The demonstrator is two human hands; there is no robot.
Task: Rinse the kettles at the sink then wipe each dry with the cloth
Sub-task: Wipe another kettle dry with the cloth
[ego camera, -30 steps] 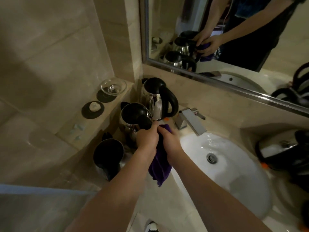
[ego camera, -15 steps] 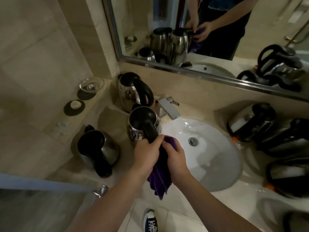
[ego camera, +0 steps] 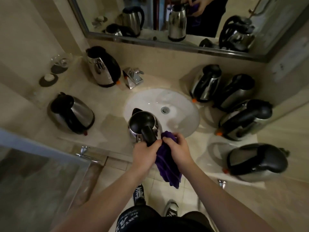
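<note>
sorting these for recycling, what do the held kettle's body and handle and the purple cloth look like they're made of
Held kettle: the body looks like polished stainless steel, silvery with mirror-like glints. Its handle, gripped by the left hand, looks like black plastic with a dull sheen, though that is a guess. Purple cloth, held by the right hand: soft fabric, matte, hanging in limp folds; possibly microfibre, weave too blurred to tell.

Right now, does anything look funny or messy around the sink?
Nothing looks broken. The counter by the sink has wet patches near the four kettles on the right. The left hand holds a kettle over the basin; the right hand grips the purple cloth.
</note>
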